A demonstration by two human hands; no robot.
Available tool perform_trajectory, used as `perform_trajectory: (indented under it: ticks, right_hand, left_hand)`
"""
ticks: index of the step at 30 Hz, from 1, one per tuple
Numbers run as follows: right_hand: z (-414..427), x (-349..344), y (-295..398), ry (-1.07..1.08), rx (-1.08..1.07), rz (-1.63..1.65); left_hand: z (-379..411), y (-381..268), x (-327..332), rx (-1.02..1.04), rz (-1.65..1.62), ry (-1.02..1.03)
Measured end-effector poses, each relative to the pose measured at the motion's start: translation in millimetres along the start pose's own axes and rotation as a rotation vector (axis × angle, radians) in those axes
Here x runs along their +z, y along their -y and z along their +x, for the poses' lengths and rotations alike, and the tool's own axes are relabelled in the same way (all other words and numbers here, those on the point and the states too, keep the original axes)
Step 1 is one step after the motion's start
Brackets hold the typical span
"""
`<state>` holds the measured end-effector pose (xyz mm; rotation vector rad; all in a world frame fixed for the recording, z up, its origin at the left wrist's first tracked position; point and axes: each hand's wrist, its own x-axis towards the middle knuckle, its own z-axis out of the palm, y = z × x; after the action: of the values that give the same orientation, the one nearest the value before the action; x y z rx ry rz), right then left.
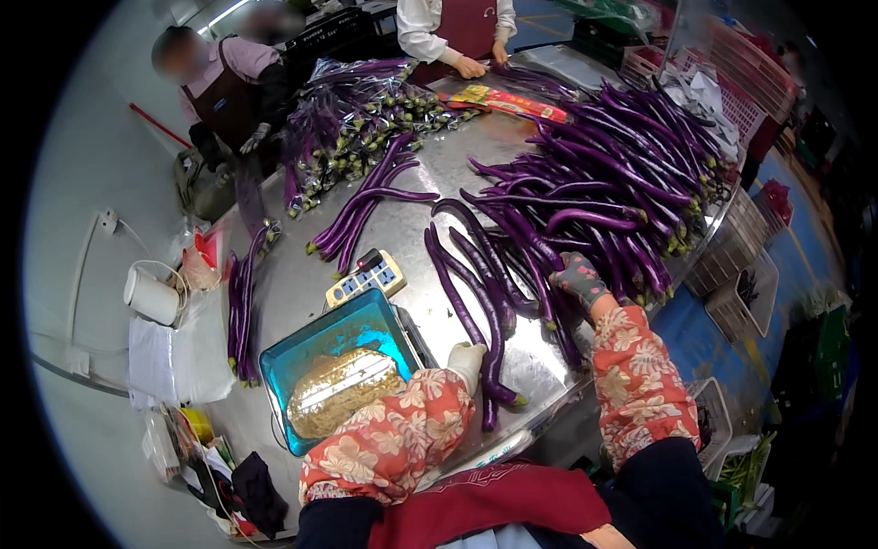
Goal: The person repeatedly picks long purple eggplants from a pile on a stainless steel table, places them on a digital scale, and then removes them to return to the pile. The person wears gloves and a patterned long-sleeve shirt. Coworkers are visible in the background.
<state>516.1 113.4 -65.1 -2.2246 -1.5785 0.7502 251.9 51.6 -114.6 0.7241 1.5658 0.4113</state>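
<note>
My left hand, in a pale glove, grips a long purple eggplant near the table's front edge. Another curved eggplant lies right beside it, its green stem end towards me. In a grey patterned glove, my right hand closes around the near end of an eggplant at the front of the big heap; its fingertips are partly hidden. Several loose eggplants lie between my hands. The large heap of eggplants spreads beyond my right hand.
A blue weighing tray with a clear-wrapped bundle stands left, before a power strip. Small eggplant groups lie beyond, with bagged eggplants behind. Two co-workers stand across the metal table. Crates stand right.
</note>
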Motion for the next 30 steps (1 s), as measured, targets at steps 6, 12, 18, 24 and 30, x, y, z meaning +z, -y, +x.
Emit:
perform_trajectory:
  ticks: [6, 12, 18, 24, 30]
  right_hand:
    - [10, 17, -15, -0.054, -0.031, -0.045]
    - [-15, -10, -18, 0.337, -0.221, 0.453]
    - [-75, 65, -12, 0.45, -0.506, 0.518]
    - [-96, 69, 15, 0.732, 0.174, 1.389]
    - [-111, 31, 23, 0.878, 0.247, 1.786]
  left_hand:
    - [7, -7, 24, -0.004, 0.079, 0.067]
    - [7, -2, 12, 0.031, -0.242, -0.021]
    - [4, -5, 8, -0.014, -0.402, 0.162]
    - [-27, -11, -5, 0.052, -0.506, 0.271]
    - [-75, -33, -14, 0.129, -0.71, 0.576]
